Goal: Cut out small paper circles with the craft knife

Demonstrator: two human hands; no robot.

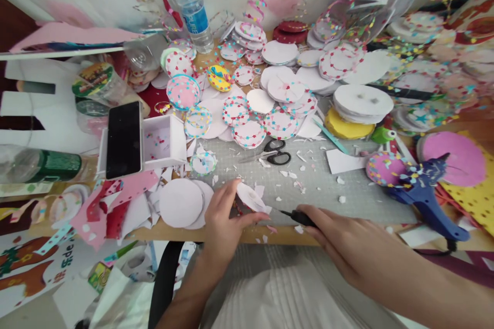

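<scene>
Saw white disc [250,197] tilted up over the near edge of the grey cutting mat [368,198], just in front of the body. Noted black-handled tool [302,217] aimed at the right edge of the disc. Took the step, by judgement, for working the thin tip along that rim. To do it well, judged best to pinch the disc firmly, turn the disc rather than twist the tool, and favour short, light strokes over one hard push, for fear of bending or tearing the edge. Judged most in need of care: the left thumb, lying close to the tip.

Found left hand [223,213] partly curled, thumb and fingers parted only by the disc and clamped on it from either side. Found right hand [332,226] closed round the black handle, knuckles up, reaching in from the right. Saw hands apart from each other, linked only through disc and tool. Could not tell whether touching or just short, tip to paper.

Noted scissors [272,153] lying ahead on the mat, paper scraps [342,199] strewn about, plain white discs [179,203] beside the left hand, blue glue gun [430,198] beyond the right forearm.
</scene>
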